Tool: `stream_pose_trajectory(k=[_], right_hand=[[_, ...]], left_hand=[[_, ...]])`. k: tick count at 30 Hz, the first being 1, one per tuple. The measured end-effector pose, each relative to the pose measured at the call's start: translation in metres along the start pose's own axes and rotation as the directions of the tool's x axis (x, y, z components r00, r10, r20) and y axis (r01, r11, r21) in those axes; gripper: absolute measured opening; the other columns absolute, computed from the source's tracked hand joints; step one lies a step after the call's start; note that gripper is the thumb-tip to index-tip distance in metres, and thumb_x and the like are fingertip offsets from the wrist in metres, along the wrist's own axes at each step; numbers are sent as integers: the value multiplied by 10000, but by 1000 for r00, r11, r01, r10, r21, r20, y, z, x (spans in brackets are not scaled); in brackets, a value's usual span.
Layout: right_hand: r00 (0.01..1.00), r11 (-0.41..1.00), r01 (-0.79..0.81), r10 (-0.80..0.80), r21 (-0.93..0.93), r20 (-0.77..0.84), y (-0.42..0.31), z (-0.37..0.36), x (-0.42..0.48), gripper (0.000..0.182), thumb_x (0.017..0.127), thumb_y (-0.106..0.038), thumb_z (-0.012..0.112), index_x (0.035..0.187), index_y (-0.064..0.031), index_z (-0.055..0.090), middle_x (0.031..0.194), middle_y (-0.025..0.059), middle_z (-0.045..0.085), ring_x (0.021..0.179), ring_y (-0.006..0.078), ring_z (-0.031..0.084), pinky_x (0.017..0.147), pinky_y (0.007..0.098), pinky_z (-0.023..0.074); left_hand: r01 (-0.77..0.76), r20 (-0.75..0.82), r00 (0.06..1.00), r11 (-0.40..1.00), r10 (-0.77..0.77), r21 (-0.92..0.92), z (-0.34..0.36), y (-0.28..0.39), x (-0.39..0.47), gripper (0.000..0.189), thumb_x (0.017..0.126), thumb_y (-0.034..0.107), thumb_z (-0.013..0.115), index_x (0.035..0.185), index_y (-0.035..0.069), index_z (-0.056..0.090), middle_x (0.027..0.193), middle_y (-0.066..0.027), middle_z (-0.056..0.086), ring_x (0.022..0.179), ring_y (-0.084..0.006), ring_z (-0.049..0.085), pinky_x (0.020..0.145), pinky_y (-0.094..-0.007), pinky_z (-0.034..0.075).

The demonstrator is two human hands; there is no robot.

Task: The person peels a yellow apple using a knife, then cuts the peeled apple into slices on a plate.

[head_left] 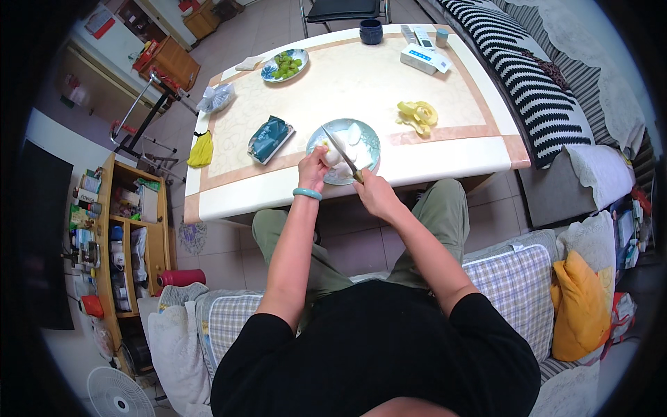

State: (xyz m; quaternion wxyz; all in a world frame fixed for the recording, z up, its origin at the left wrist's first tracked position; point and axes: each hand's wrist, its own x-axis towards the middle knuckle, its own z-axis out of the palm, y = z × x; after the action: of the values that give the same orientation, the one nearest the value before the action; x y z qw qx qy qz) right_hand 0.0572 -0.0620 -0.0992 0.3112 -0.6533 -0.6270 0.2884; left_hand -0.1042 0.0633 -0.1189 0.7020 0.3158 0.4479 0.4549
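Over a light blue-green plate [371, 136] near the table's front edge, my left hand [314, 166] holds a peeled white fruit [333, 155], perhaps a pear. My right hand [376, 194] grips a knife [341, 150] by its handle. The blade slants up to the left across the fruit; whether it is cutting into it I cannot tell. Pale cut slices [354, 134] lie on the plate, partly hidden by the knife and fruit. To the right of the plate, a heap of yellow-green peel [418, 117] rests on the table.
The table [354, 78] also bears a tissue pack [271, 139], a plate of green grapes [285, 66], a tied plastic bag [216, 98], a yellow cloth item [201, 150], a dark blue cup [371, 32], a white box [420, 59] and a small jar [442, 37]. A walker [148, 117] stands left.
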Motion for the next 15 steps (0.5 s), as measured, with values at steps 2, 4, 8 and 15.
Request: stream_pose_trajectory(k=[2,4,8,15], right_hand=[[999,993,-26,20,118,51,2,-4,4,290,941,-247,561,1006,29,506,874,315,639,812,473,636,733,548,481],[956,895,-265,196,358,218,-4,-10,2,299,937,-250,568,1010,35,512,881,318,633,852,478,621,765,542,469],[959,899,-262,200,351,203,-2,-11,0,282,939,-248,565,1002,24,526,890,315,633,863,475,617,773,544,461],[990,984,-136,131,-111,-46,-26,-6,-18,240,955,-209,516,1005,25,497,842,294,653,826,480,638,762,562,487]], left_hand=[[30,-17,999,1000,-30,-8,0,1,4,479,774,242,753,1131,-34,592,1062,-130,629,970,-219,642,857,-324,526],[59,-37,998,998,-60,-25,1,1,5,486,780,241,745,1145,-36,583,1080,-141,622,976,-229,641,863,-338,525],[98,-1,995,994,-98,-57,-5,4,11,572,802,242,716,1257,-35,506,1198,-178,566,1114,-278,577,959,-420,504],[71,-4,997,994,-72,-80,-6,1,8,540,819,208,701,1256,-39,503,1185,-167,575,1092,-263,593,939,-402,514]])
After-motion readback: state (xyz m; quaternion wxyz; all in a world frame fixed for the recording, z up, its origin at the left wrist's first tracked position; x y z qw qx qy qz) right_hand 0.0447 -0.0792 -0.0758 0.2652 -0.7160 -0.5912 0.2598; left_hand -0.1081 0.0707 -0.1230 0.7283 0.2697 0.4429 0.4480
